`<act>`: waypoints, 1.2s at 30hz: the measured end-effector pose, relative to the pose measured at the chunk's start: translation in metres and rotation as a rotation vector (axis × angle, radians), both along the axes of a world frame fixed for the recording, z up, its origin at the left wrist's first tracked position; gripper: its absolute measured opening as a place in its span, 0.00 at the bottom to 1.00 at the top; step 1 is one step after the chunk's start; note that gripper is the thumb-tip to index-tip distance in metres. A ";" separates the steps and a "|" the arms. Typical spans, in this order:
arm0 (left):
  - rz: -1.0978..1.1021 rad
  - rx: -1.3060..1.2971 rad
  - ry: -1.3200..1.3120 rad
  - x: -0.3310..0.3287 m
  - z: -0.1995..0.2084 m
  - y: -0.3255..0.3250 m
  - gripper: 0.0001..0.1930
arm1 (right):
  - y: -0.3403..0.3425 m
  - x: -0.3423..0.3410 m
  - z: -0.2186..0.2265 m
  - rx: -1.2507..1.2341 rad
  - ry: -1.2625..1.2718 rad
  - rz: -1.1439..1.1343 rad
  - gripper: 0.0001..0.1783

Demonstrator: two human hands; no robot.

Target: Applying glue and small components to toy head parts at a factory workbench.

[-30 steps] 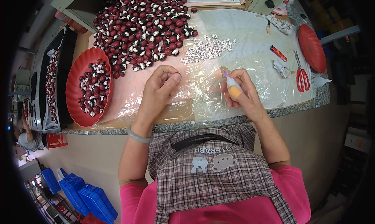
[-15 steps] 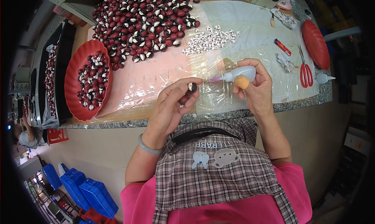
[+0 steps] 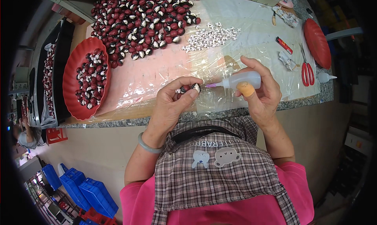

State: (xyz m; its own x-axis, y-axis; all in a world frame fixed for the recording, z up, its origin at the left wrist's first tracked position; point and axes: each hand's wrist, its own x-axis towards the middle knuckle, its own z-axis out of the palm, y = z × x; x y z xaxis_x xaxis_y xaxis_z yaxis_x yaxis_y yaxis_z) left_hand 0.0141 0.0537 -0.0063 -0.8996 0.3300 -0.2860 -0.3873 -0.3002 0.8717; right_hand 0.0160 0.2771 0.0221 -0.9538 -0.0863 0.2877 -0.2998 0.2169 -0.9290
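Left hand: my left hand (image 3: pixel 172 103) is curled nearly closed, thumb and fingertips pinching a small dark red bead with a white patch (image 3: pixel 195 87), held just above the near edge of the table (image 3: pixel 188 117).
Right hand: my right hand (image 3: pixel 257 89) is wrapped around a small translucent squeeze bottle (image 3: pixel 239 81), fingers closed on its body, a tan bandage on the thumb; the purple nozzle tip (image 3: pixel 210 85) points left and sits at or just beside the bead, though I cannot tell whether it touches.
Where the work sits: both hands meet over the clear plastic sheet (image 3: pixel 157 74) near the middle of the table's near edge.
Done so far, as I judge it: the red oval tray (image 3: pixel 72 103) at the left end of the table holds a partial layer of red pieces with white bits on them, which I read as finished ones.
Left to do, as I judge it: the big heap of red and white beads (image 3: pixel 145 17) along the far edge is much larger than what is in the tray, and a pile of small white pieces (image 3: pixel 210 36) lies beside it, so I reckon most of the work is ahead.
Off to the side: red-handled scissors (image 3: pixel 306 70) and a second red dish (image 3: pixel 317 42) lie near the right end, well apart from my hands.
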 end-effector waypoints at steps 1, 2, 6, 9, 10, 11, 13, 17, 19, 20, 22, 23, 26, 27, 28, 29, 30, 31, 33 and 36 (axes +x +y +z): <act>-0.001 0.002 0.000 0.000 -0.001 0.000 0.11 | 0.001 0.000 0.000 0.042 0.024 0.003 0.25; -0.005 0.003 -0.005 0.000 -0.001 0.000 0.11 | 0.002 0.001 0.000 0.084 0.049 0.005 0.26; -0.004 0.009 -0.010 0.000 -0.002 0.000 0.11 | -0.003 0.003 0.004 0.047 -0.011 -0.044 0.25; 0.001 0.008 -0.011 0.000 -0.003 0.001 0.10 | -0.004 0.002 0.003 0.071 0.007 -0.048 0.25; 0.001 0.009 -0.011 0.000 -0.003 0.001 0.10 | -0.004 0.002 0.003 0.073 0.011 -0.045 0.25; -0.003 0.010 -0.007 -0.001 -0.003 0.001 0.10 | -0.005 0.002 0.003 0.076 0.017 -0.042 0.25; -0.005 0.010 -0.004 0.000 -0.003 0.001 0.10 | -0.005 0.002 0.004 0.091 0.017 -0.042 0.25; -0.023 0.021 -0.011 0.000 -0.005 0.000 0.10 | -0.007 0.003 0.005 0.150 0.069 -0.044 0.25; -0.023 0.025 -0.011 0.001 -0.006 0.001 0.10 | -0.007 0.001 0.005 0.187 0.134 -0.035 0.25; -0.028 0.026 -0.014 0.000 -0.006 0.000 0.10 | -0.006 0.001 0.006 0.224 0.199 -0.024 0.26; -0.034 0.028 -0.018 0.000 -0.006 0.000 0.10 | -0.007 -0.001 0.007 0.257 0.248 -0.014 0.26; -0.032 0.032 -0.011 0.000 -0.006 0.000 0.10 | -0.007 -0.001 0.007 0.289 0.296 -0.004 0.26; -0.033 0.044 -0.009 0.000 -0.006 0.000 0.10 | -0.006 -0.001 0.008 0.322 0.332 -0.012 0.26; -0.039 0.051 -0.013 0.000 -0.006 -0.001 0.11 | -0.006 -0.002 0.008 0.323 0.332 -0.013 0.26; -0.040 0.052 -0.013 0.000 -0.007 -0.001 0.11 | -0.006 -0.002 0.007 0.319 0.350 -0.008 0.26; -0.048 0.057 -0.021 -0.001 -0.008 -0.001 0.11 | -0.005 -0.003 0.006 0.314 0.367 -0.002 0.26; -0.057 0.062 -0.029 -0.001 -0.009 -0.001 0.11 | -0.005 -0.003 0.006 0.314 0.367 -0.002 0.26; -0.057 0.063 -0.029 -0.001 -0.010 -0.001 0.11 | -0.004 -0.003 0.006 0.313 0.366 -0.001 0.26; -0.073 0.085 -0.027 -0.002 -0.012 -0.002 0.11 | -0.001 -0.003 0.005 0.313 0.365 -0.002 0.27; -0.097 0.104 -0.017 -0.004 -0.010 -0.001 0.11 | 0.007 0.001 0.004 0.225 0.189 -0.010 0.23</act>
